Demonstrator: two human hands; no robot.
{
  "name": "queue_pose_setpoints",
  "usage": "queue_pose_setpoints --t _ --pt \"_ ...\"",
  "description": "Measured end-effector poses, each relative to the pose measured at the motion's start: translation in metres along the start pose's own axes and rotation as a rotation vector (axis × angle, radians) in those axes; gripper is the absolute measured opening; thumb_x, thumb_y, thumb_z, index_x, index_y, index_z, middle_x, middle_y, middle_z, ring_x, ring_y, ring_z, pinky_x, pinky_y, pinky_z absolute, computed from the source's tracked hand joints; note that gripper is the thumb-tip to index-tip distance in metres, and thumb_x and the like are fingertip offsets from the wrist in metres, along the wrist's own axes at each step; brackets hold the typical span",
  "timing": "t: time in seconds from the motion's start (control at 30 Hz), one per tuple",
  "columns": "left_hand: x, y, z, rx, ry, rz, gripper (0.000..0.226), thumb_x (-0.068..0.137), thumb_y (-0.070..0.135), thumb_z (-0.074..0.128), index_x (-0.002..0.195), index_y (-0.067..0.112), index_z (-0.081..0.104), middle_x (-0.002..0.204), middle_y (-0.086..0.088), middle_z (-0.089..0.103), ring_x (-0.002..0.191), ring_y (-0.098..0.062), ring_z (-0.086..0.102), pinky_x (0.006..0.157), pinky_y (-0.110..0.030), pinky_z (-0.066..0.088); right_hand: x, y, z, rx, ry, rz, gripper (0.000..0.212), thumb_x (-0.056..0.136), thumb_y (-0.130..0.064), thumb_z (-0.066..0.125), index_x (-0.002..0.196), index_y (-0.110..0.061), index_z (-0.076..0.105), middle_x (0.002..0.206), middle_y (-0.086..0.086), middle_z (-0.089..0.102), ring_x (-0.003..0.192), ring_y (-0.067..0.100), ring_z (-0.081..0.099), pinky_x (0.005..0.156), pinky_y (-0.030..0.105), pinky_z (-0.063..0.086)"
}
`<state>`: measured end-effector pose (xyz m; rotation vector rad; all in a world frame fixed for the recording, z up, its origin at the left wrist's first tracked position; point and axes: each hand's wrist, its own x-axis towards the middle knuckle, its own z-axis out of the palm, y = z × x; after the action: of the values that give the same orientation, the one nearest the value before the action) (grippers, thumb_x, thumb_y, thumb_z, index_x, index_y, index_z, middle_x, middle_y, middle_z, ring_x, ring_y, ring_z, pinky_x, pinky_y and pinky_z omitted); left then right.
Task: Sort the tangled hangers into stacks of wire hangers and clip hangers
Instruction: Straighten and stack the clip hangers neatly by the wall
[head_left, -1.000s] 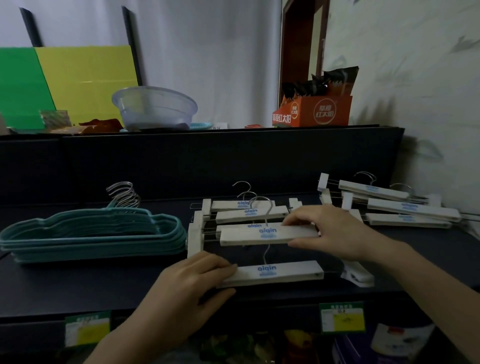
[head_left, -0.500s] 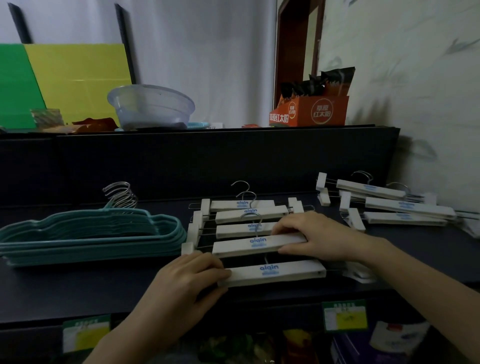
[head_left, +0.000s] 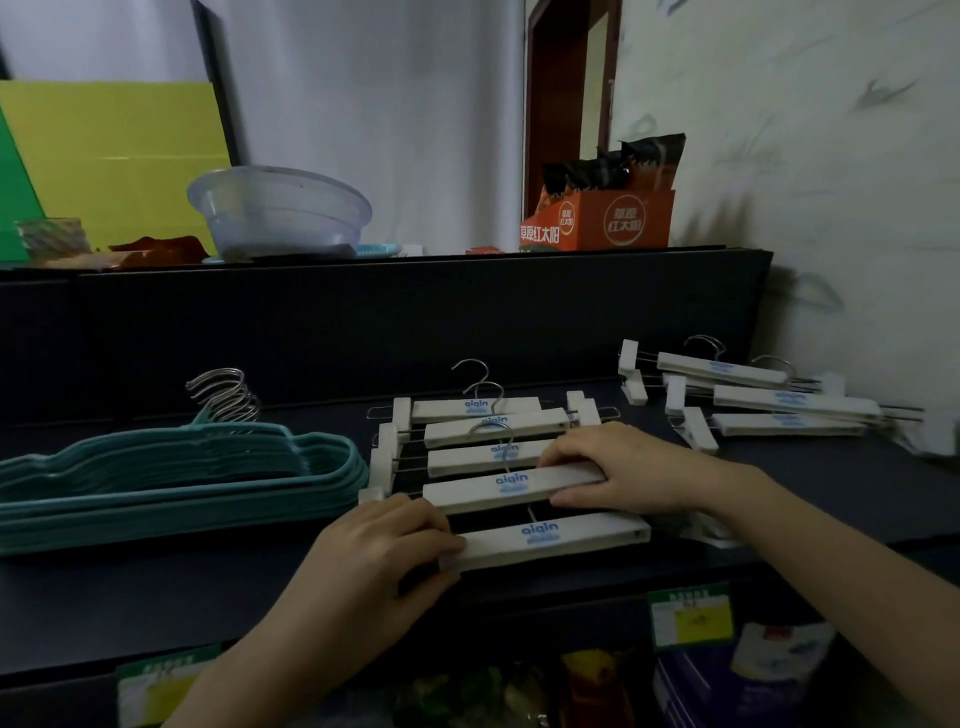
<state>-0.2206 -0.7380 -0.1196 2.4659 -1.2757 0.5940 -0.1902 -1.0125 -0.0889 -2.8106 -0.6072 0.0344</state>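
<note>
Clip hanger row (head_left: 488, 431) sits mid-shelf: five white bars w/ blue print, laid parallel, hooks pointing to 12 o'clock. The second-nearest bar (head_left: 498, 488) has come toward 6 o'clock & slightly left vs a sec ago. Then it half-covered the bar behind; now that bar shows nearly in full, w/ a dark gap on the moved bar's near side. Right hand (head_left: 623, 467) has travelled w/ it, fingers over the far edge, thumb on the near edge, pinching the bar's right end. Left hand (head_left: 374, 551) hasn't left the nearest bar (head_left: 571, 538): fingers curled over its left end, thumb along the near side, a closed grip. Reads as squaring up the clip stack, not fetching a new piece.

Look: bars flat & pale, white clips on thin metal rods at each end. Left-end clips are staggered, not flush. Silver hooks lie across neighbouring bars.

At 9 o'clock is the teal hanger stack (head_left: 156, 483), neatly nested, silver hooks bunched on top. At 2 o'clock lie loose clip hangers (head_left: 769, 400), criss-crossed & apart from the row, prob. the work left. All on a dark shelf (head_left: 130, 592). On the ledge beyond: clear bowl (head_left: 280, 213) at 11 o'clock, orange box (head_left: 608, 221) at 1 o'clock.
</note>
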Motion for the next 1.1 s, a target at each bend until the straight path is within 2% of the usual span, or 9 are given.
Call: queue_pose_setpoints --t 0.07,0.13,0.27,0.43,0.63,0.83,0.97,1.1 --pt "0.002 0.0 -0.003 0.001 -0.013 0.008 0.02 0.071 0.034 0.076 0.091 0.032 0.072 0.086 0.019 0.064 0.078 0.003 0.059 0.067 -0.014 0.048 -0.003 -0.002 -0.004 0.011 0.0 0.011 0.037 0.086 -0.048 0.056 0.119 -0.032 0.054 0.109 -0.019 0.052 0.101 -0.002 0.049 0.085 0.014 0.039" --pt "0.005 0.0 -0.006 -0.016 -0.015 0.004 0.016 0.079 0.042 0.065 0.091 0.034 0.071 0.085 0.021 0.063 0.079 0.004 0.057 0.066 -0.017 0.05 -0.007 -0.003 -0.009 0.036 0.043 0.032 0.036 0.086 -0.048 0.056 0.119 -0.033 0.055 0.108 -0.021 0.053 0.101 -0.004 0.05 0.086 0.015 0.041" --pt "0.021 0.002 -0.014 -0.048 0.008 0.026 0.031 0.084 0.048 0.045 0.089 0.032 0.072 0.083 0.02 0.064 0.077 0.002 0.058 0.064 -0.021 0.051 -0.025 0.0 -0.023 0.057 0.235 0.087 0.029 0.088 -0.041 0.056 0.115 -0.03 0.06 0.103 -0.018 0.058 0.09 -0.008 0.053 0.074 0.009 0.041" --pt "0.069 0.018 -0.028 -0.025 0.062 0.073 0.027 0.089 0.043 0.048 0.09 0.029 0.071 0.087 0.017 0.065 0.082 -0.003 0.06 0.067 -0.025 0.052 -0.062 0.032 -0.045 0.124 0.441 0.217 0.017 0.089 -0.026 0.059 0.105 -0.026 0.067 0.099 -0.012 0.065 0.089 -0.004 0.059 0.077 0.011 0.045" --pt "0.152 0.038 -0.021 -0.068 -0.102 0.071 0.027 0.087 0.043 0.047 0.1 0.031 0.068 0.091 0.018 0.06 0.082 0.001 0.057 0.075 -0.027 0.053 -0.09 0.118 -0.081 0.158 0.618 0.441 0.014 0.088 -0.015 0.061 0.097 -0.018 0.07 0.088 -0.004 0.066 0.085 0.011 0.061 0.079 0.022 0.043" --pt "0.231 0.051 0.022 -0.032 -0.255 0.025 0.023 0.09 0.037 0.05 0.106 0.028 0.064 0.099 0.013 0.063 0.087 -0.004 0.059 0.08 -0.027 0.052 -0.096 0.203 -0.09 0.131 0.511 0.565 0.019 0.088 -0.017 0.062 0.105 -0.013 0.067 0.1 0.007 0.068 0.081 0.012 0.057 0.075 0.021 0.039" --pt "0.271 0.06 0.054 0.037 -0.341 -0.01 0.025 0.091 0.038 0.049 0.107 0.026 0.064 0.104 0.008 0.065 0.089 -0.01 0.06 0.08 -0.03 0.052 -0.078 0.236 -0.092 0.019 0.408 0.494 0.033 0.087 -0.022 0.063 0.118 -0.011 0.061 0.115 0.009 0.064 0.098 0.018 0.059 0.083 0.024 0.042" --pt "0.299 0.066 0.081 0.098 -0.408 -0.036 0.028 0.092 0.037 0.048 0.111 0.022 0.063 0.109 0.005 0.064 0.092 -0.015 0.06 0.082 -0.035 0.052 -0.051 0.258 -0.092 -0.159 0.265 0.414 0.043 0.089 -0.035 0.058 0.127 -0.016 0.054 0.126 0.004 0.055 0.109 0.019 0.055 0.087 0.026 0.041"
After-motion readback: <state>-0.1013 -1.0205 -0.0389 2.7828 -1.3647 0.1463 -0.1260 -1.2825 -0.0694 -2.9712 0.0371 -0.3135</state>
